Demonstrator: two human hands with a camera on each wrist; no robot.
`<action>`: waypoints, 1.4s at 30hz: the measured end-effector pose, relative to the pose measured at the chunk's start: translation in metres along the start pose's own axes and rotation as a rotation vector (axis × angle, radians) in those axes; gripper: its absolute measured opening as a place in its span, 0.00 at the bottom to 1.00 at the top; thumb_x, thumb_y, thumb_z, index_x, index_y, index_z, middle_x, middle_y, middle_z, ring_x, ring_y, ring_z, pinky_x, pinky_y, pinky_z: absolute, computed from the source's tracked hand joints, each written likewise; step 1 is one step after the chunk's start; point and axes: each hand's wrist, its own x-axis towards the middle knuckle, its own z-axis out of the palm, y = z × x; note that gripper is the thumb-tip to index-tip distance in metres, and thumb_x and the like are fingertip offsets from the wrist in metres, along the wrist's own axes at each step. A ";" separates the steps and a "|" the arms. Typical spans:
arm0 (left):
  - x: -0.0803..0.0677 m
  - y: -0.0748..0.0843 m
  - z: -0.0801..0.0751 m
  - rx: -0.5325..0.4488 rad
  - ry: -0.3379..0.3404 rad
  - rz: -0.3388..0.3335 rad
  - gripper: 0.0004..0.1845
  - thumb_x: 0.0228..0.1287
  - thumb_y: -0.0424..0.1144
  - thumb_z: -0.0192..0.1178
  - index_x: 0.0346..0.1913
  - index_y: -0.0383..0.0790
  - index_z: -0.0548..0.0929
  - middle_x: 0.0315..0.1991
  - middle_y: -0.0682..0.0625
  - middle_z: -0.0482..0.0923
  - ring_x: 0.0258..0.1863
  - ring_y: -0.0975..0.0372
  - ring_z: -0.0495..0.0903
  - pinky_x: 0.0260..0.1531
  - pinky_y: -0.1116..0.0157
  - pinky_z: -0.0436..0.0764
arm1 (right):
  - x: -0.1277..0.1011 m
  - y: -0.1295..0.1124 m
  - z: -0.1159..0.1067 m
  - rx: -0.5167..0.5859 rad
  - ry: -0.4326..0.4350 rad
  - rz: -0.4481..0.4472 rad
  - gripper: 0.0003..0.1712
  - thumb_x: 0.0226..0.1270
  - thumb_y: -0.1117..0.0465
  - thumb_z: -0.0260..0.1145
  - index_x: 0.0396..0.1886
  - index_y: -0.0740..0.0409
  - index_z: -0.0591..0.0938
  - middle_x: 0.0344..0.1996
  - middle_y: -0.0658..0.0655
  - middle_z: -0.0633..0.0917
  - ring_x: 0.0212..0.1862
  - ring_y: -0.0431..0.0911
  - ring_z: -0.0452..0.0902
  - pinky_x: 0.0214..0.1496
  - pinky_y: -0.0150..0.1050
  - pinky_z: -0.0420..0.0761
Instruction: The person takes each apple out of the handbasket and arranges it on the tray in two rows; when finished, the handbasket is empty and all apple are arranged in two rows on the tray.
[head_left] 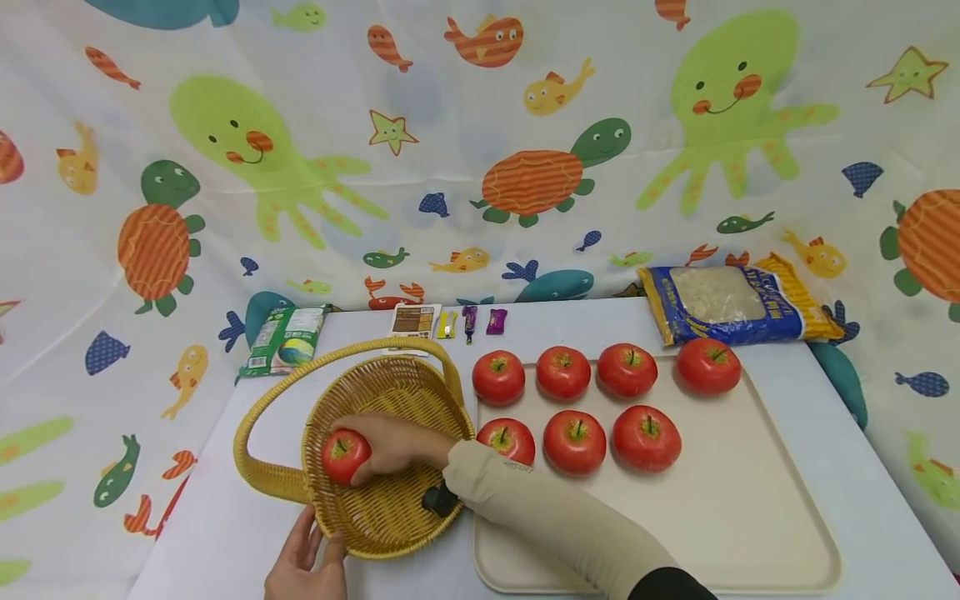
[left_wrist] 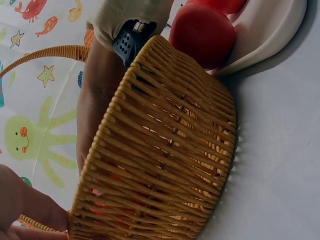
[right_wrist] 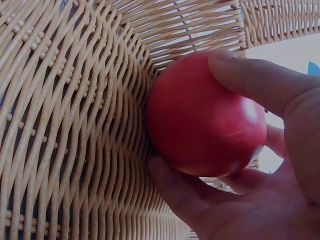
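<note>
My right hand (head_left: pixel 390 446) reaches into a tan wicker basket (head_left: pixel 405 517) and grips a red tomato (head_left: pixel 343 456) against its left inner wall; the right wrist view shows fingers (right_wrist: pixel 255 80) and thumb curled round the tomato (right_wrist: pixel 200 120), which touches the weave (right_wrist: pixel 65 125). My left hand (head_left: pixel 306 568) rests on the basket's near rim at the bottom edge, thumb on the wicker. The left wrist view shows the basket's outer wall (left_wrist: pixel 165 150) and a thumb (left_wrist: pixel 30 205) low left. Several more red tomatoes (head_left: pixel 574 440) lie in two rows on a cream tray (head_left: pixel 757 500).
The basket's looped handle (head_left: pixel 262 400) lies to the left on the white table. A rice bag (head_left: pixel 731 304), a green packet (head_left: pixel 285 337) and small sachets (head_left: pixel 468 321) line the far edge. A sea-creature cloth hangs behind.
</note>
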 end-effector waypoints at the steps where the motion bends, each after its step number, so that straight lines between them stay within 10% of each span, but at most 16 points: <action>1: -0.001 0.000 0.000 -0.008 0.003 0.002 0.33 0.67 0.27 0.60 0.75 0.30 0.66 0.66 0.26 0.69 0.63 0.34 0.73 0.47 0.50 0.81 | -0.001 -0.001 -0.001 0.002 0.002 -0.004 0.44 0.57 0.57 0.81 0.72 0.51 0.72 0.60 0.49 0.80 0.56 0.35 0.74 0.57 0.23 0.75; 26: -0.004 0.003 0.006 -0.029 -0.037 -0.009 0.33 0.68 0.27 0.60 0.75 0.30 0.66 0.65 0.25 0.69 0.59 0.34 0.76 0.33 0.63 0.90 | -0.027 -0.011 -0.027 0.068 0.066 -0.013 0.42 0.58 0.62 0.79 0.73 0.47 0.73 0.64 0.50 0.76 0.60 0.37 0.69 0.55 0.23 0.76; 35: -0.003 0.003 0.009 0.068 0.021 -0.007 0.32 0.70 0.30 0.59 0.76 0.31 0.65 0.63 0.24 0.72 0.54 0.35 0.81 0.28 0.65 0.90 | -0.143 -0.020 -0.075 0.215 0.108 -0.080 0.40 0.63 0.57 0.76 0.73 0.39 0.71 0.70 0.43 0.71 0.68 0.38 0.66 0.68 0.36 0.75; 42: 0.004 0.005 0.002 0.023 0.062 -0.008 0.31 0.68 0.27 0.58 0.74 0.29 0.68 0.64 0.24 0.71 0.56 0.34 0.79 0.26 0.67 0.89 | -0.264 -0.003 -0.105 0.309 0.372 0.025 0.41 0.62 0.57 0.78 0.74 0.37 0.71 0.72 0.43 0.70 0.73 0.50 0.62 0.65 0.45 0.80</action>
